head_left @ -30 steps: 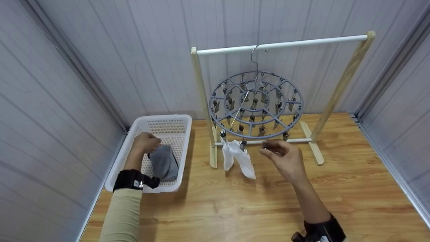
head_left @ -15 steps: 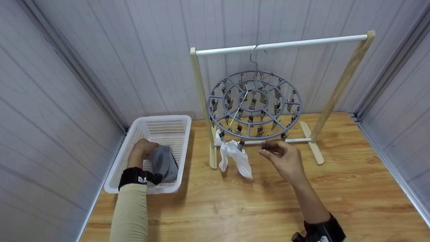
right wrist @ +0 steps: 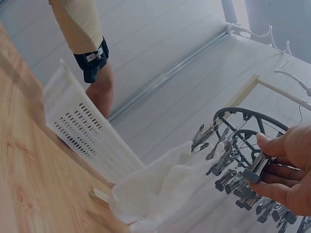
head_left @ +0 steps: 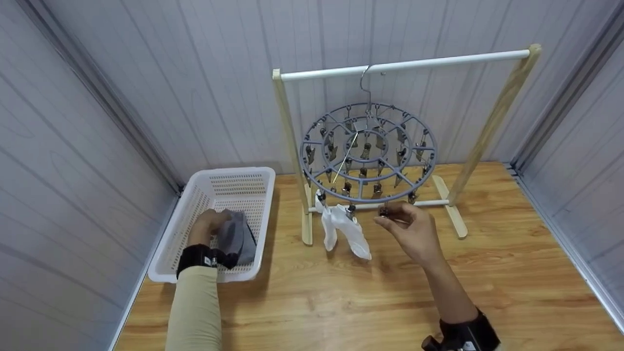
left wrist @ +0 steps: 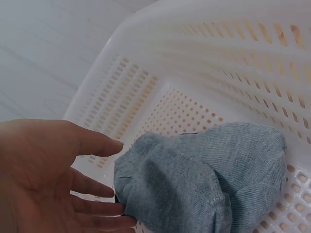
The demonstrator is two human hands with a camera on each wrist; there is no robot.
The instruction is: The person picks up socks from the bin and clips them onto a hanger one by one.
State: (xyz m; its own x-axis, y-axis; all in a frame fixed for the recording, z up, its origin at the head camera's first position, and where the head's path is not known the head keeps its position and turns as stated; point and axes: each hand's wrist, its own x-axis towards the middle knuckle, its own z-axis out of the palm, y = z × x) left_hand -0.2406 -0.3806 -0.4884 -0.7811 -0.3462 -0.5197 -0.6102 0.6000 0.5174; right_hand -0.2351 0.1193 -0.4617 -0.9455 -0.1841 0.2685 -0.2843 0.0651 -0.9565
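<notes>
My left hand (head_left: pixel 210 222) reaches down into the white basket (head_left: pixel 267 207). In the left wrist view its thumb and fingers (left wrist: pixel 95 208) are extended and apart, beside a bundle of grey socks (left wrist: pixel 194 179) on the basket floor; the fingertips are at the bundle's edge. My right hand (head_left: pixel 415 233) pinches a metal clothespin clip (right wrist: pixel 257 167) between thumb and fingers, at the front edge of the round grey clip hanger (head_left: pixel 363 200). White socks (head_left: pixel 352 238) hang from clips just left of it.
A white bar (head_left: pixel 448 62) on a wooden-sided rack carries the clip hanger by its hook. Several metal clips dangle below the ring. Panelled walls (head_left: pixel 146 73) enclose the wooden floor (head_left: pixel 331 302) on the left, back and right.
My left hand has lowered into the basket and shifted slightly right toward the grey socks. My right hand keeps its pinch on the clip. The white socks have swayed a little.
</notes>
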